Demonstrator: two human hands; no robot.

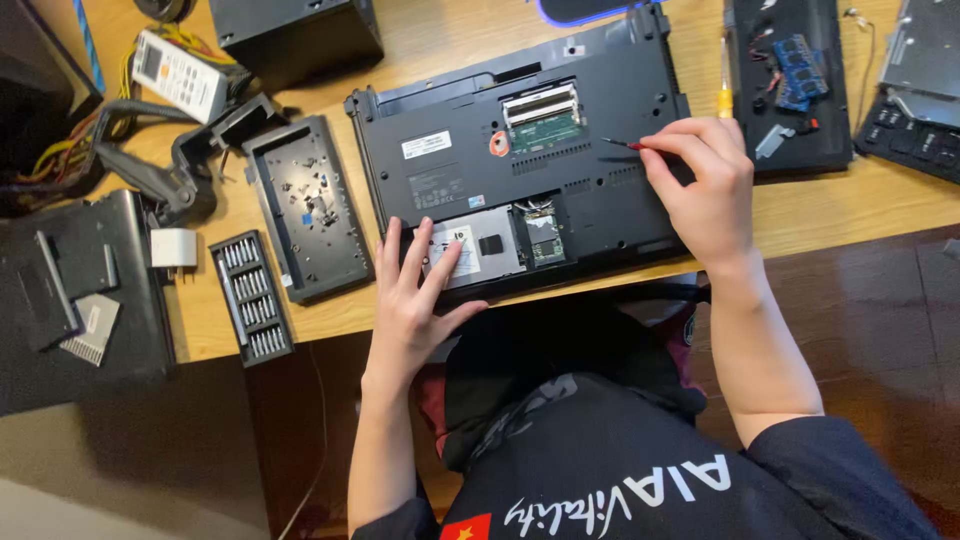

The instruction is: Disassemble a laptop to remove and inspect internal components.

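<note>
Upturned black laptop (520, 160) at centre of the wooden table (830, 210), bottom covers off. Left hand (420, 290) at 7 o'clock of it, fingers spread flat, touching the silver hard drive (470, 255) in its bay. Right hand (705, 185) at 3 o'clock, fingers pressed together, pinching a small red screwdriver (622, 144), tip pointing to 9 o'clock. Removed cover panel (308, 205) and bit set (252, 297) at 9 o'clock.

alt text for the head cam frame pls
A person's left hand presses flat on an upturned black laptop with open bays, while the right hand holds a small red screwdriver over it. A bit set lies left.
</note>
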